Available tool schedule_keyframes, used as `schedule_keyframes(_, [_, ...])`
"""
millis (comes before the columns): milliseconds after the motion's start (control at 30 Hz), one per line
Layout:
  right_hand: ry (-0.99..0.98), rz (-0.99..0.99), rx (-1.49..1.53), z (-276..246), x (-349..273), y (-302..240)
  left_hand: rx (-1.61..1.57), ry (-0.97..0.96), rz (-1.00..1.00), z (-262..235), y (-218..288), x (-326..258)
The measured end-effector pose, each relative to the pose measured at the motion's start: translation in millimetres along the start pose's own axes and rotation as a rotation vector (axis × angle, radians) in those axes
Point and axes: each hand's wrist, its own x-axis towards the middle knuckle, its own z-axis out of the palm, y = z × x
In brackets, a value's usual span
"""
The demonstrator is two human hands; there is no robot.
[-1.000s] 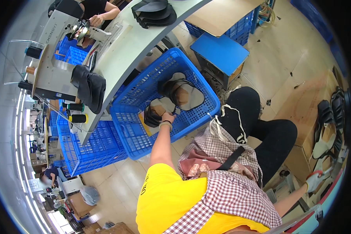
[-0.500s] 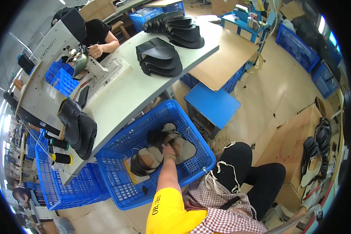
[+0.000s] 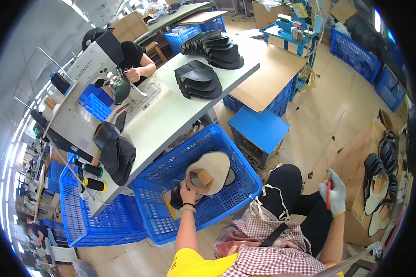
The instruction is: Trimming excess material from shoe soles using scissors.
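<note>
My left hand (image 3: 186,193) reaches into a blue plastic basket (image 3: 238,203), its fingers closed on the edge of a shoe upper (image 3: 216,162). The upper's pale lining and a tan patch face up; another dark-and-pale shoe piece lies partly hidden beneath it. To the right, my right hand (image 3: 337,194) wears a pale work glove and is closed round a slim red-handled tool (image 3: 328,196) with a thin tip pointing up. It is held above my right leg, beside a cardboard box (image 3: 351,166) with several black shoe uppers (image 3: 376,184) on top.
A white sewing table (image 3: 157,134) with stacked black leather pieces (image 3: 198,81) stands beyond the basket. A co-worker's hand (image 3: 133,74) is at the sewing machine (image 3: 85,69). A blue stool (image 3: 259,129) stands right of the basket; more blue crates (image 3: 101,221) sit at left.
My left hand has turned up a shoe upper in the basket, so its pale side now shows. My gloved right hand has risen from the lower right with the red tool. The view has shifted.
</note>
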Motion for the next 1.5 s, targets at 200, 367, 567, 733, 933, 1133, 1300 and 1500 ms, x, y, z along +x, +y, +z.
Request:
schedule_keyframes(200, [-0.115,0.068,0.495,31,-15,-38,-0.299,-0.128,0.273,-4,180,-46])
schedule_keyframes(367, [0.151,0.038,0.326,11,-25,-63,-0.390,-0.431,0.615,56,270,-101])
schedule_keyframes(567, [0.399,0.072,0.343,-16,-52,-24,-0.653,-0.725,0.362,136,288,-151])
schedule_keyframes(733, [0.266,0.055,0.447,-7,-80,-19,-1.009,-0.805,-0.244,197,291,-202])
schedule_keyframes(933, [0.289,0.120,1.123,-47,-51,51,-1.063,-0.974,-0.568,196,299,-218])
schedule_keyframes(1133, [0.347,0.194,0.941,-85,-61,111,-1.461,-1.662,-0.874,187,288,-194])
schedule_keyframes(1300, [0.365,0.243,0.421,-104,-62,109,-0.566,-1.190,-0.155,191,273,-204])
schedule_keyframes(1500, [0.267,0.511,-0.042,-106,-52,108,-0.319,-1.616,0.178,194,252,-256])
